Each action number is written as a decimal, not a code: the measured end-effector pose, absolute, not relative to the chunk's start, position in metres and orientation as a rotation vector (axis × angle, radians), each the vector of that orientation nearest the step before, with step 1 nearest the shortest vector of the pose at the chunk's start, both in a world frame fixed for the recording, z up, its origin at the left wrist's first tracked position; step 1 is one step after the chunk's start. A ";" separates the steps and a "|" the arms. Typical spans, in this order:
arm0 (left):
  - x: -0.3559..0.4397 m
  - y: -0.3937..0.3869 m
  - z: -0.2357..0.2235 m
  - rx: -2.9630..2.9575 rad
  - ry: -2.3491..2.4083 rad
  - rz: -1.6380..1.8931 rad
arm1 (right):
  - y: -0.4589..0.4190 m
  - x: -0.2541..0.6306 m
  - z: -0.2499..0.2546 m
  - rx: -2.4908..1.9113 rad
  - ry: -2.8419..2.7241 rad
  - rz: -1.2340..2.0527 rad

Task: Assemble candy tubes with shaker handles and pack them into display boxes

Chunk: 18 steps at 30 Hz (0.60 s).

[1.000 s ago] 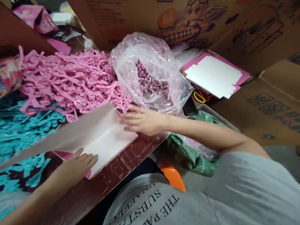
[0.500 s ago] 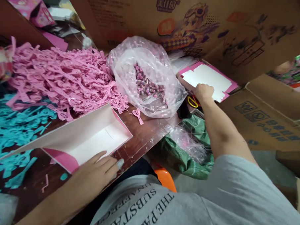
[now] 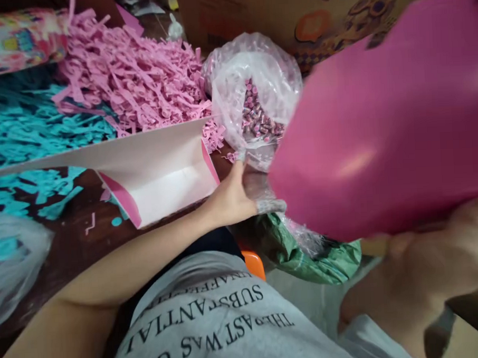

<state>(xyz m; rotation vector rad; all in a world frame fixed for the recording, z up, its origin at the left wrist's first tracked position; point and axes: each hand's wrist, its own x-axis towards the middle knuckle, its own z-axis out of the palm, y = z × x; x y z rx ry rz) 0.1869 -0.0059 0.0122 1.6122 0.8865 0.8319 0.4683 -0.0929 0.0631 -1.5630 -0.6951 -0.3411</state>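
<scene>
My right hand (image 3: 443,244), blurred by motion, holds up a large pink cardboard sheet (image 3: 363,126) by its lower edge. The sheet covers much of the right side. My left hand (image 3: 240,197) is stretched toward the sheet's left edge, thumb and fingers apart, with tape-like wraps on the fingertips; whether they touch the sheet I cannot tell. Left of that hand stands a partly folded box (image 3: 168,187), white inside with pink end flaps. Just beyond, a clear plastic bag (image 3: 229,89) holds many small pink cylinders (image 3: 256,117).
Heaps of pink pieces (image 3: 139,78) and teal pieces (image 3: 34,124) cover the table's left part. A plastic bag (image 3: 16,262) lies at the left edge. Behind stands a large brown carton (image 3: 235,15). A green sack (image 3: 301,255) and an orange stool (image 3: 253,264) are below the table edge.
My right hand has lifted a pink cardboard sheet from the stack at the right and brought it closer. My left hand has left the box and moved right toward the sheet.
</scene>
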 end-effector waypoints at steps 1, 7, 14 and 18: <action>0.197 -0.009 0.012 1.575 0.889 0.862 | -0.099 0.449 0.053 -1.534 -0.651 -0.244; 0.176 -0.029 0.019 1.580 1.000 0.878 | -0.097 0.388 -0.008 -1.527 -0.835 0.356; 0.085 -0.040 0.049 2.125 1.143 0.177 | -0.079 0.346 0.041 -0.991 -2.233 -0.306; 0.041 -0.056 0.059 2.101 1.089 -0.040 | -0.072 0.297 0.032 -0.755 -2.809 -0.004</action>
